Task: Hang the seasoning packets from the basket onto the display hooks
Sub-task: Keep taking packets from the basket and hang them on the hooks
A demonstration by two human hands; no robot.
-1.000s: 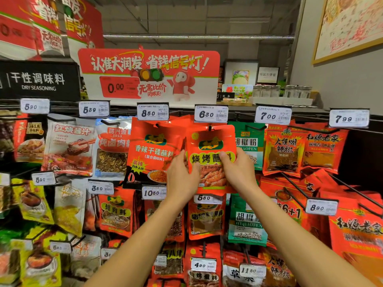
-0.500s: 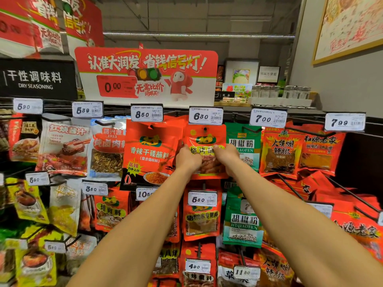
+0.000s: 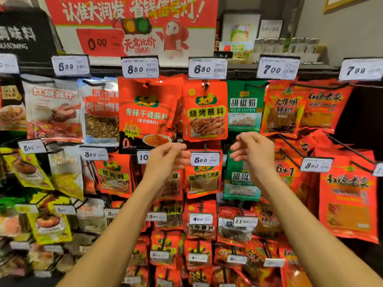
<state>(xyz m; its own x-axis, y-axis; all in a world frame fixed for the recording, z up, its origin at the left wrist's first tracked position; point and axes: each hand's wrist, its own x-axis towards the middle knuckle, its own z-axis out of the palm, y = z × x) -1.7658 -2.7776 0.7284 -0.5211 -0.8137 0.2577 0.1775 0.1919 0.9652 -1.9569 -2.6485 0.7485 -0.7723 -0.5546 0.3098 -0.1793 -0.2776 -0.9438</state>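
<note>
Along the top rail I count five readable price tags, left to right: "5.89" [image 3: 70,66], "8.50" [image 3: 140,68], "6.80" [image 3: 207,68], "7.00" [image 3: 277,69] and "7.99" [image 3: 361,70]; a sixth at the far left edge is cut off. Above them hangs one big red-and-white promotional sign [image 3: 132,25] showing "0.00", a little traffic light and a red mascot. To its left, a black board [image 3: 18,36] ends in "SEASONING".

Under the tags, the top row runs: a pale packet with braised meat pictured [image 3: 52,112], a clear-windowed packet printed "1913" [image 3: 99,112], a large red packet reading 香辣干碟蘸料 [image 3: 147,114], then the red barbecue seasoning packet [image 3: 205,110] marked 烧烤蘸料. That one hangs on its display hook [image 3: 205,84] directly below the 6.80 tag, with nothing touching it. Right of it come one green packet [image 3: 243,106] labelled 胡椒粉 "HUJIAOFEN" and two more red ones with flame artwork.

Both arms reach up from below. The left hand [image 3: 165,160] floats beneath the large red packet, fingers loosely curved and spread, holding nothing. The right hand [image 3: 253,151] sits just below and right of the barbecue packet, fingers likewise relaxed and empty. Between the two hands shows a lower tag, "5.80" [image 3: 204,158]. A second green HUJIAOFEN packet [image 3: 238,183] hangs partly behind the right wrist. Lower rows are too blurred to count.
</note>
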